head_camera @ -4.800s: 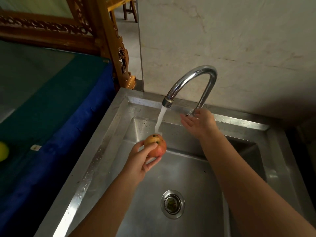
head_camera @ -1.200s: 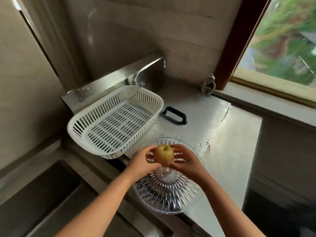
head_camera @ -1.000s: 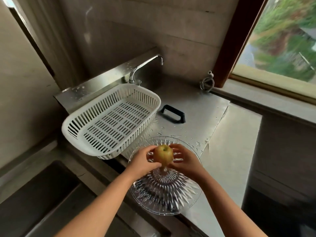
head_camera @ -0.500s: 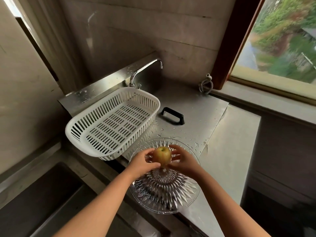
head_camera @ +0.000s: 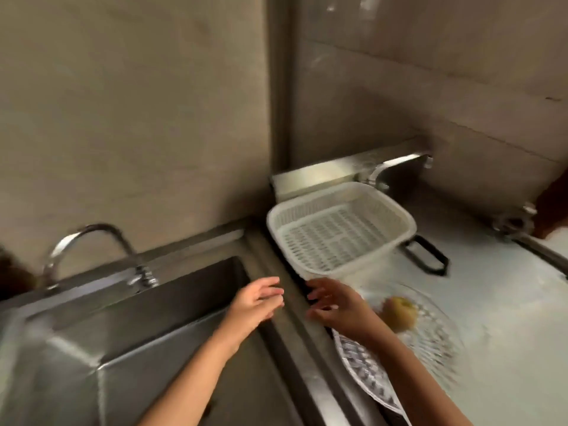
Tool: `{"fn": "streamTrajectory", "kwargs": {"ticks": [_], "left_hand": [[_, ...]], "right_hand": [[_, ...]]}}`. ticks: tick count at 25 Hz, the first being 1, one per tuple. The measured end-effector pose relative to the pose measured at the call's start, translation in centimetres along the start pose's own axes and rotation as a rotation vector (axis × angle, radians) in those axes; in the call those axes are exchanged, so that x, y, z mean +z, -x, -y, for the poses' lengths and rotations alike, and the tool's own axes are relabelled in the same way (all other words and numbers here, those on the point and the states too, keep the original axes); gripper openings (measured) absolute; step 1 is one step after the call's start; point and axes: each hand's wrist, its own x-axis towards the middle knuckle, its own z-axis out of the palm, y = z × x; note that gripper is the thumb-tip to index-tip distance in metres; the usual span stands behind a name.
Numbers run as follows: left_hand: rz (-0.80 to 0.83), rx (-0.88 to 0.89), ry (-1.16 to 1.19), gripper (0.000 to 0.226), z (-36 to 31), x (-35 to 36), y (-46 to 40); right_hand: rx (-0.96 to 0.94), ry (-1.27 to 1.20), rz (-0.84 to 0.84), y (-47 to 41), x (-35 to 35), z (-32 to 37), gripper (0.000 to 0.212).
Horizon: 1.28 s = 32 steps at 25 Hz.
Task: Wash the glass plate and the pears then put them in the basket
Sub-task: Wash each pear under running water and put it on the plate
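Note:
A yellow-green pear point(head_camera: 399, 313) rests on the clear ribbed glass plate point(head_camera: 436, 342), which lies on the steel counter to the right of the sink. The white slotted basket point(head_camera: 338, 229) stands behind the plate with nothing in it. My left hand point(head_camera: 256, 302) hovers over the sink's right rim, fingers apart, holding nothing. My right hand point(head_camera: 333, 304) is just left of the pear, fingers spread and off the fruit, its wrist over the plate's near edge. The frame is blurred by motion.
The steel sink point(head_camera: 129, 342) fills the lower left, with a curved tap point(head_camera: 89, 241) behind it. A second tap point(head_camera: 399, 166) rises behind the basket. A black handle point(head_camera: 425, 255) lies on the counter right of the basket. Walls close in behind.
Both hands have let go of the pear, which now sits on the plate. They have shifted left toward the sink, and the view has swung left.

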Motion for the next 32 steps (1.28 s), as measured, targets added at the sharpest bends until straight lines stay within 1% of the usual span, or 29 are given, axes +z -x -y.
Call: {"fn": "streamTrajectory", "kwargs": {"ticks": [1,4,7,9,12,15,17,20,21,23,24,26,27,29,30,32], "left_hand": [[-0.110,-0.012,0.050,0.029,0.8,-2.4,1.8],[-0.453,-0.059,0.190,0.026,4.2,-11.5,9.5],[-0.777,-0.112,0.299,0.026,8.1,-19.8,17.7],[-0.928,-0.139,0.339,0.027,9.9,-23.9,22.5],[-1.124,-0.199,0.344,0.031,12.9,-28.8,30.2],[-1.270,-0.256,0.296,0.035,16.3,-33.1,37.4],[-1.355,-0.293,0.273,0.036,19.0,-35.7,41.6],[-1.396,-0.350,0.277,0.038,22.2,-38.7,45.7],[-1.418,-0.362,0.285,0.042,23.4,-39.6,46.8],[-1.472,-0.379,0.327,0.058,26.1,-41.6,48.5],[-1.472,-0.384,0.347,0.069,27.1,-42.5,49.0],[-1.400,-0.377,0.338,0.087,29.2,-44.2,49.3],[-1.351,-0.364,0.296,0.090,30.1,-44.9,49.1],[-1.278,-0.362,0.171,0.088,31.6,-46.1,48.5],[-1.259,-0.360,0.129,0.083,32.1,-46.6,48.3],[-1.240,-0.312,0.111,0.063,32.6,-47.2,47.9]], "right_hand": [[-0.041,0.027,0.057,-1.1,2.5,1.5,0.047],[-0.166,0.109,0.316,-4.0,13.1,6.8,0.047],[-0.300,0.156,0.586,-4.2,24.6,12.2,0.043],[-0.345,0.163,0.712,-3.4,31.1,14.9,0.041],[-0.347,0.158,0.889,-1.4,40.9,18.0,0.040],[-0.313,0.158,1.025,1.4,49.9,20.3,0.044],[-0.333,0.176,1.067,3.8,55.7,21.1,0.047],[-0.333,0.173,1.092,7.0,62.2,21.6,0.056],[-0.331,0.178,1.106,8.1,64.1,21.7,0.060],[-0.370,0.222,1.118,10.1,68.2,21.2,0.069],[-0.400,0.252,1.116,11.0,69.7,20.9,0.073],[-0.449,0.301,1.098,12.7,72.6,20.1,0.080],[-0.466,0.320,1.079,13.4,73.8,19.5,0.083],[-0.471,0.336,1.007,14.1,75.6,18.8,0.083],[-0.465,0.326,0.967,14.1,76.2,18.7,0.080],[-0.462,0.271,0.916,13.9,76.9,18.7,0.069]]}}
